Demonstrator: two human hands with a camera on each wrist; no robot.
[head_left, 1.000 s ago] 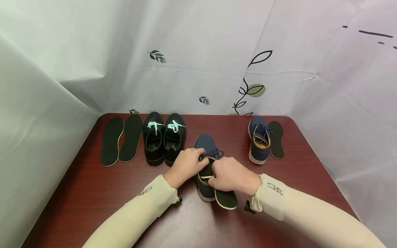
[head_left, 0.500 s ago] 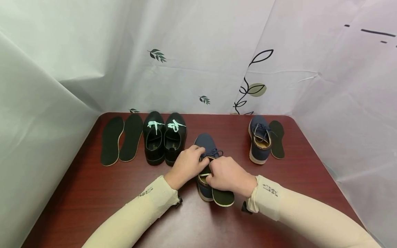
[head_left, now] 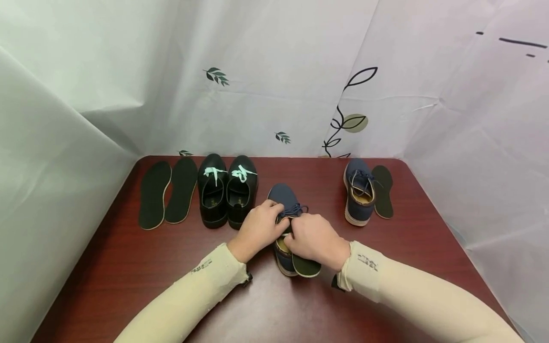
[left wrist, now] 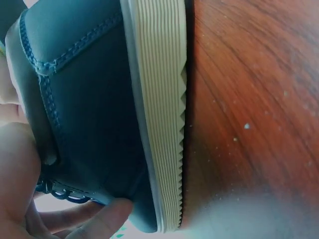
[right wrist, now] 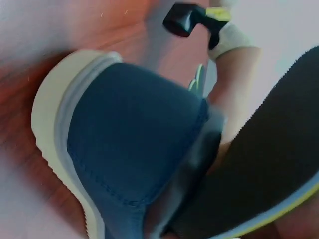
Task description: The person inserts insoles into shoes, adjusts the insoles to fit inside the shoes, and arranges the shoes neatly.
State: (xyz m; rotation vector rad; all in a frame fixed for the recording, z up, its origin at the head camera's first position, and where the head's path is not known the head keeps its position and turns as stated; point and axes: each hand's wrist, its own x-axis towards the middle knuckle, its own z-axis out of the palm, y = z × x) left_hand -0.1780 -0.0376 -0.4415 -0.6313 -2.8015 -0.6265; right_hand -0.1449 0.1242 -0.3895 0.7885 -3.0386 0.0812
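Observation:
A navy shoe [head_left: 282, 194] stands toe-away at the table's middle. My left hand [head_left: 259, 227] grips its upper by the laces, and the left wrist view shows that hand's fingers against the shoe's side [left wrist: 89, 114]. With curled fingers my right hand [head_left: 316, 239] holds a dark insole [head_left: 306, 267], whose front end is inside the shoe opening and whose heel end sticks out over the shoe's right rear side. In the right wrist view the insole [right wrist: 279, 149] slants above the heel of the shoe [right wrist: 134, 134]. The fingertips in the opening are hidden.
Two dark insoles [head_left: 155, 195] lie at the left, beside a pair of black shoes [head_left: 213, 205] with pale laces. Another navy shoe [head_left: 359, 214] and a dark insole [head_left: 383, 193] are at the back right. White sheeting [head_left: 266, 95] surrounds the table's back and sides.
My right hand has moved slightly left and forward with the insole, which is further into the shoe. My left hand has stayed in place.

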